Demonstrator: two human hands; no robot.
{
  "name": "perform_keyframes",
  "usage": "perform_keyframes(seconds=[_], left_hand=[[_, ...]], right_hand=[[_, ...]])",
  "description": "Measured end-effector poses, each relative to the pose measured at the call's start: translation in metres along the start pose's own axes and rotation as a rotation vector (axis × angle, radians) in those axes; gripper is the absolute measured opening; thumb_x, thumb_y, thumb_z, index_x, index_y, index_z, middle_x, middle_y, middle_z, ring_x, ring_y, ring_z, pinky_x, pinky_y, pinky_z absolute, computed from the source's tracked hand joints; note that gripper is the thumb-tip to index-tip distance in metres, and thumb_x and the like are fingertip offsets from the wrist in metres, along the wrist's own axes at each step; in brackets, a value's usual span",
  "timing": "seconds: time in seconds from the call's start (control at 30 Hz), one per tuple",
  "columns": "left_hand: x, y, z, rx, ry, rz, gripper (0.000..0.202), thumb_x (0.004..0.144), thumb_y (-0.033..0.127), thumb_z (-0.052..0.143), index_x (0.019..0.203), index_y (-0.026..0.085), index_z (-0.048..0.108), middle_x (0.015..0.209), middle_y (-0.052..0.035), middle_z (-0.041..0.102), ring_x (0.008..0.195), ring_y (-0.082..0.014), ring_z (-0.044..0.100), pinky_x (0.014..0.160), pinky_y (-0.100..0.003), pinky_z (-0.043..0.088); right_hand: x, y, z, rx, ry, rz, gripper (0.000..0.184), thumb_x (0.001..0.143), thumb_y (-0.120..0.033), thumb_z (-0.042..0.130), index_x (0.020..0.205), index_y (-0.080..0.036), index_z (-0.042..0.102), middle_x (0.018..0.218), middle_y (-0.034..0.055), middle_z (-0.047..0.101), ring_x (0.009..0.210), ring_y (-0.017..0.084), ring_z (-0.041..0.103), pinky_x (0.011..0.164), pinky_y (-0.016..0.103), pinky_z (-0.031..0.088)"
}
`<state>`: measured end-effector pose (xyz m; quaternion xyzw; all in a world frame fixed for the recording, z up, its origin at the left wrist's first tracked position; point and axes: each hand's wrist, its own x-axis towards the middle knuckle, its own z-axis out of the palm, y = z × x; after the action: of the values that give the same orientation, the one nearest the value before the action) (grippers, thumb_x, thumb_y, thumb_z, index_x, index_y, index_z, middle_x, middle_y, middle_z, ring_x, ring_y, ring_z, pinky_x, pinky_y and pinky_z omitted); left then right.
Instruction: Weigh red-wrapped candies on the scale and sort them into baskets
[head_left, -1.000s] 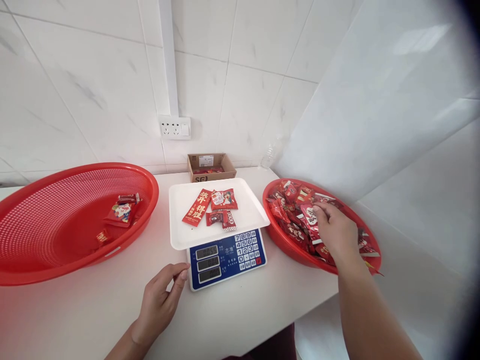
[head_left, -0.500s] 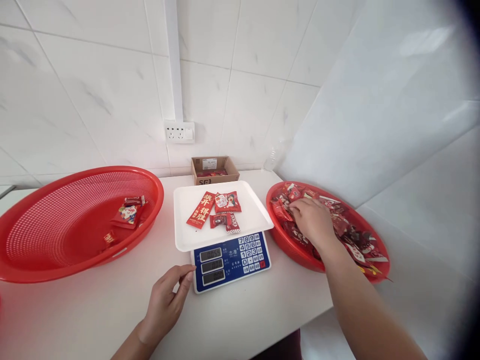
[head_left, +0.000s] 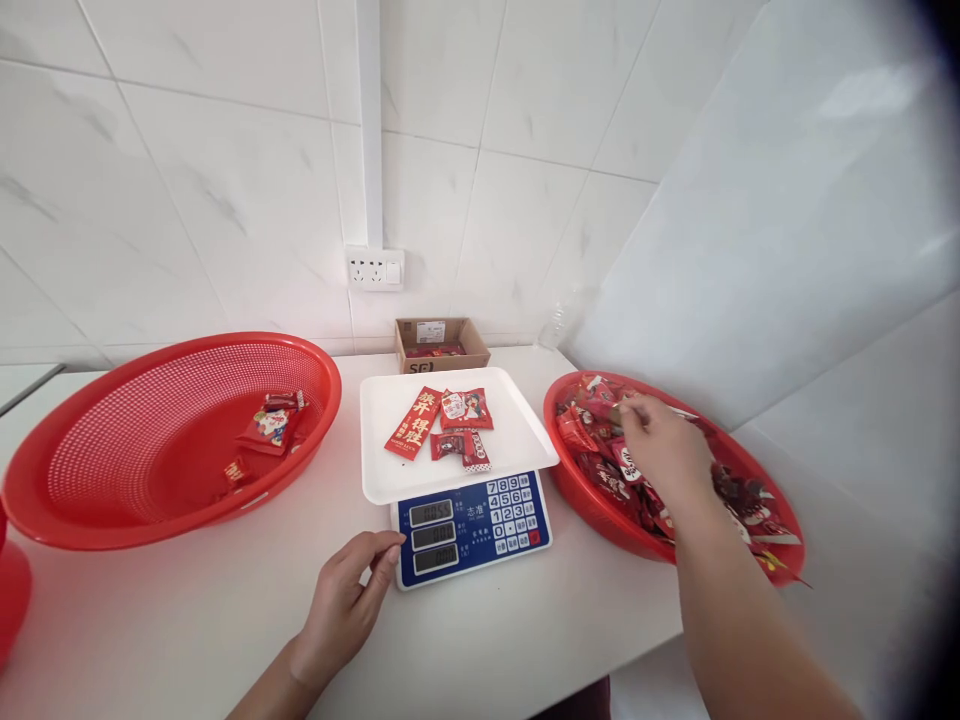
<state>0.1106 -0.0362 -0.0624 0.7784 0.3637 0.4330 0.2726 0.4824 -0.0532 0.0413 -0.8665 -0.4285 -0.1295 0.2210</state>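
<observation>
My right hand (head_left: 665, 450) is over the red basket of wrapped sweets (head_left: 796, 540) on the right, its fingers pinched on a small wrapped sweet (head_left: 616, 413) that is mostly hidden. My left hand (head_left: 349, 590) rests at the left edge of the blue weighing scale (head_left: 469, 530), thumb and forefinger almost together with nothing visible in them. The scale's white tray (head_left: 382, 470) carries a long red packet (head_left: 412, 424), a square red packet (head_left: 466, 409) and small red wrapped sweets (head_left: 450, 446) below them.
To the left stands a large red perforated basket (head_left: 97, 450) with several packets (head_left: 266, 430) in it. A cardboard box (head_left: 442, 350) with red packets sits behind the scale, against the tiled wall. A clear plastic container (head_left: 553, 325) is in the back corner. Another red rim (head_left: 11, 600) shows at the far left.
My right hand has lifted slightly from among the sweets, its fingers drawn together in a pinch. The left hand stays beside the scale. The whole view has shifted a little.
</observation>
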Motion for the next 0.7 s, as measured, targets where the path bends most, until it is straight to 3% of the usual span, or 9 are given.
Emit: perform_keyframes(seconds=[0.07,0.17,0.3,0.43,0.57,0.7], left_hand=[[0.0,0.0,0.001,-0.002,0.001,0.007,0.017,0.089,0.028,0.05,0.09,0.02,0.065,0.068,-0.0009,0.067,0.058,-0.0118,0.062,0.054,-0.02,0.051],[-0.001,0.0,0.001,-0.01,-0.001,0.019,0.015,0.088,0.025,0.05,0.09,0.02,0.065,0.07,-0.0007,0.068,0.06,-0.0114,0.062,0.056,-0.02,0.051],[-0.003,-0.001,0.001,-0.002,0.004,0.022,0.016,0.089,0.024,0.05,0.091,0.019,0.064,0.07,-0.0007,0.067,0.061,-0.0115,0.063,0.058,-0.02,0.051],[-0.003,-0.002,0.0,0.006,0.021,0.015,0.016,0.089,0.024,0.049,0.091,0.02,0.065,0.07,0.0,0.067,0.061,-0.0109,0.062,0.057,-0.02,0.05],[-0.002,-0.002,-0.001,0.011,0.039,0.024,0.017,0.089,0.024,0.049,0.092,0.019,0.064,0.071,-0.0007,0.067,0.061,-0.0111,0.062,0.058,-0.021,0.05],[-0.004,0.0,-0.002,0.005,0.032,0.023,0.018,0.09,0.024,0.047,0.093,0.019,0.064,0.07,-0.0011,0.066,0.061,-0.0112,0.062,0.059,-0.021,0.05]], right_hand=[[-0.005,-0.007,-0.009,0.17,0.059,0.016,0.026,0.082,-0.035,0.044,0.092,-0.023,0.065,0.088,0.0062,0.069,0.08,0.024,0.063,0.068,0.034,0.045],[-0.017,-0.027,-0.009,0.381,-0.015,-0.022,0.023,0.08,-0.036,0.048,0.091,-0.023,0.064,0.083,0.0032,0.069,0.078,0.021,0.064,0.073,0.033,0.047],[-0.034,-0.061,0.014,0.444,-0.198,-0.193,0.023,0.079,-0.034,0.047,0.086,-0.023,0.066,0.079,0.0029,0.07,0.072,0.02,0.064,0.068,0.032,0.048],[-0.046,-0.08,0.033,0.539,-0.191,-0.335,0.029,0.081,-0.036,0.048,0.096,-0.021,0.068,0.091,0.0052,0.071,0.073,0.019,0.066,0.069,0.032,0.051],[-0.065,-0.073,0.034,0.65,-0.068,-0.294,0.031,0.083,-0.041,0.05,0.098,-0.019,0.067,0.091,0.0062,0.071,0.072,0.019,0.067,0.068,0.032,0.053],[-0.103,-0.042,0.043,0.689,0.059,-0.213,0.029,0.086,-0.042,0.051,0.096,-0.019,0.066,0.081,0.0057,0.07,0.069,0.018,0.066,0.068,0.032,0.053]])
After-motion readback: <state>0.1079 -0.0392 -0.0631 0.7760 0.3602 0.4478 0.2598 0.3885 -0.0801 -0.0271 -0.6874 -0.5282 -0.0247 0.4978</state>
